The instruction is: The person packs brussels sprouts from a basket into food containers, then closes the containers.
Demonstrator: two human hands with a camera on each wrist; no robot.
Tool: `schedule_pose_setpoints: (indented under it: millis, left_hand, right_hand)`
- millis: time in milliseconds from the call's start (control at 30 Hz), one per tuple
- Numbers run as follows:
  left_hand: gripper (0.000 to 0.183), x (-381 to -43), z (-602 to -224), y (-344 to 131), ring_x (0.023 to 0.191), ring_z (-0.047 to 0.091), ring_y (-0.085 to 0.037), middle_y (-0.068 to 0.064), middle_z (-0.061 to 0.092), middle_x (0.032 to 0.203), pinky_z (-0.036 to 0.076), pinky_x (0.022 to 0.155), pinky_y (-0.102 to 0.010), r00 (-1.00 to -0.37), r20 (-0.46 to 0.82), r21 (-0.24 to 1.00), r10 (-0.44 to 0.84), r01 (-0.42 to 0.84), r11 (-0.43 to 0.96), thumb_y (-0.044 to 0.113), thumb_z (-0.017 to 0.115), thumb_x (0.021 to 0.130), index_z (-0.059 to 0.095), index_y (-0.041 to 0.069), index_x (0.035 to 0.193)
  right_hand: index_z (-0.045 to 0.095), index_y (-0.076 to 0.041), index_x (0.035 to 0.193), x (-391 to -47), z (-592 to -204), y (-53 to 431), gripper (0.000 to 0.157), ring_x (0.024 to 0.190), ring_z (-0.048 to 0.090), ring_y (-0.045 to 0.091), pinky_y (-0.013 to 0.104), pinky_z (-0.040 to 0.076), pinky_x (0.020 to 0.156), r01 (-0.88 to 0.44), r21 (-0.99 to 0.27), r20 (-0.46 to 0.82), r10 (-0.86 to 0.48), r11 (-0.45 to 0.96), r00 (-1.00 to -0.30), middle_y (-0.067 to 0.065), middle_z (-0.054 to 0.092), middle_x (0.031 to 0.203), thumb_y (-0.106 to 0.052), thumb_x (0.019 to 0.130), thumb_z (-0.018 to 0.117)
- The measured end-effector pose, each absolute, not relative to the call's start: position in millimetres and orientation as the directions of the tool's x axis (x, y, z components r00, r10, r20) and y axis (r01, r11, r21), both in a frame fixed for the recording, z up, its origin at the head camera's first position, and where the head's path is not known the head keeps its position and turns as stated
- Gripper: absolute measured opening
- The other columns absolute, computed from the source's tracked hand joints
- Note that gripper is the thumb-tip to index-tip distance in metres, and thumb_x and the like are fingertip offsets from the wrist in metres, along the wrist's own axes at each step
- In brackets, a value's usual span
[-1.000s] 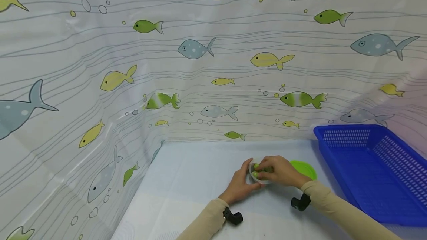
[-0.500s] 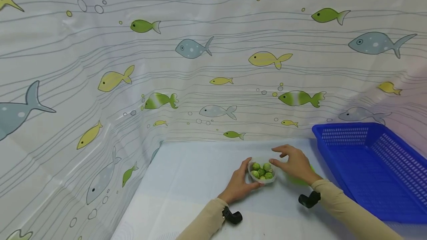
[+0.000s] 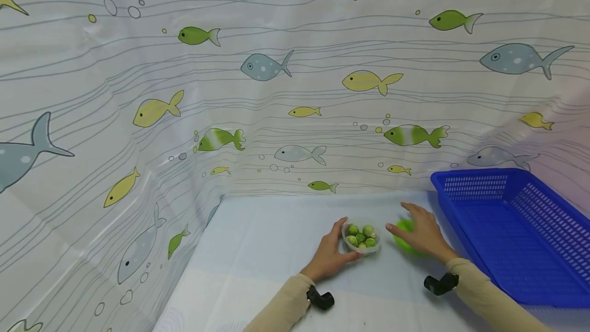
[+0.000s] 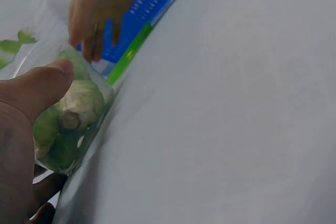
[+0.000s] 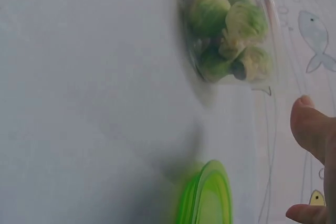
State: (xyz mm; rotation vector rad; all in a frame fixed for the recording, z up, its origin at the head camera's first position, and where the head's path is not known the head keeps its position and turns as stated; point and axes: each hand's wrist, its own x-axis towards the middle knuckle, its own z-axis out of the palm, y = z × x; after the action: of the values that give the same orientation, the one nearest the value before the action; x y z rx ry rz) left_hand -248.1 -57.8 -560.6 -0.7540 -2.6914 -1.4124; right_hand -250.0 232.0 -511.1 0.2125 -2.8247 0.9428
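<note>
A small clear plastic tub (image 3: 370, 251) stands on the white table, filled with several Brussels sprouts (image 3: 361, 236). My left hand (image 3: 325, 256) holds it from the left, thumb on the near side and fingers round the far side. In the left wrist view that thumb lies against the tub, beside a pale sprout (image 4: 81, 106). To the right of the tub, my right hand (image 3: 425, 233) hovers with spread fingers and holds nothing. Below it is a bright green lid (image 3: 402, 241), partly covered by the hand; its ridged rim shows in the right wrist view.
At the right side of the table sits a large blue plastic basket (image 3: 507, 250) with perforated walls, close to the right forearm. Behind the table hangs a fish-patterned sheet (image 3: 258, 101). White table surface (image 3: 258, 240) extends to the left of the hands.
My right hand has come out of the tub, its fingers spreading, and moved right to over the green lid. The sprouts are now uncovered. The left hand keeps its hold.
</note>
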Motion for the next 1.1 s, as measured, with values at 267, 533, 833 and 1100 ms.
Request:
schedule_pose_setpoints:
  millis: [267, 533, 833, 1100]
  left_hand:
    - [0.098, -248.5, -560.4, -57.9, 0.148, 0.050, -0.025, -0.010, 0.055, 0.158, 0.043, 0.121, -0.048, -0.883, 0.232, 0.764, 0.409, 0.425, 0.485, 0.043, 0.085, 0.089, 0.031, 0.013, 0.165]
    - [0.098, -248.0, -561.8, -57.3, 0.149, 0.049, -0.027, -0.010, 0.053, 0.160, 0.043, 0.121, -0.050, -0.889, 0.222, 0.768, 0.401, 0.413, 0.489, 0.044, 0.085, 0.089, 0.031, 0.015, 0.165]
    - [0.098, -247.6, -561.5, -57.5, 0.148, 0.051, -0.027, -0.009, 0.054, 0.159, 0.043, 0.121, -0.050, -0.891, 0.222, 0.773, 0.396, 0.408, 0.485, 0.043, 0.086, 0.088, 0.032, 0.016, 0.165]
    - [0.098, -246.2, -559.6, -56.6, 0.149, 0.050, -0.024, -0.007, 0.054, 0.160, 0.042, 0.122, -0.048, -0.894, 0.214, 0.779, 0.395, 0.400, 0.483, 0.042, 0.086, 0.088, 0.032, 0.016, 0.165]
  right_hand:
    - [0.028, 0.013, 0.159, -244.7, -525.8, 257.5, 0.119, 0.143, 0.028, 0.066, 0.083, 0.026, 0.113, -0.139, -0.613, 0.132, -0.072, 0.778, -0.989, 0.044, 0.032, 0.158, -0.050, 0.078, 0.088]
    - [0.028, 0.013, 0.159, -234.8, -543.0, 271.4, 0.126, 0.139, 0.032, 0.065, 0.083, 0.029, 0.111, -0.157, -0.602, 0.126, -0.101, 0.783, -0.987, 0.044, 0.036, 0.155, -0.044, 0.069, 0.096]
    - [0.032, 0.007, 0.160, -231.6, -554.0, 275.5, 0.120, 0.140, 0.033, 0.061, 0.080, 0.033, 0.109, -0.140, -0.634, 0.130, -0.074, 0.760, -0.989, 0.040, 0.038, 0.157, -0.046, 0.072, 0.095]
    - [0.031, 0.008, 0.160, -232.2, -555.5, 278.0, 0.124, 0.139, 0.039, 0.058, 0.077, 0.033, 0.110, -0.121, -0.669, 0.121, -0.052, 0.734, -0.991, 0.037, 0.044, 0.156, -0.046, 0.070, 0.097]
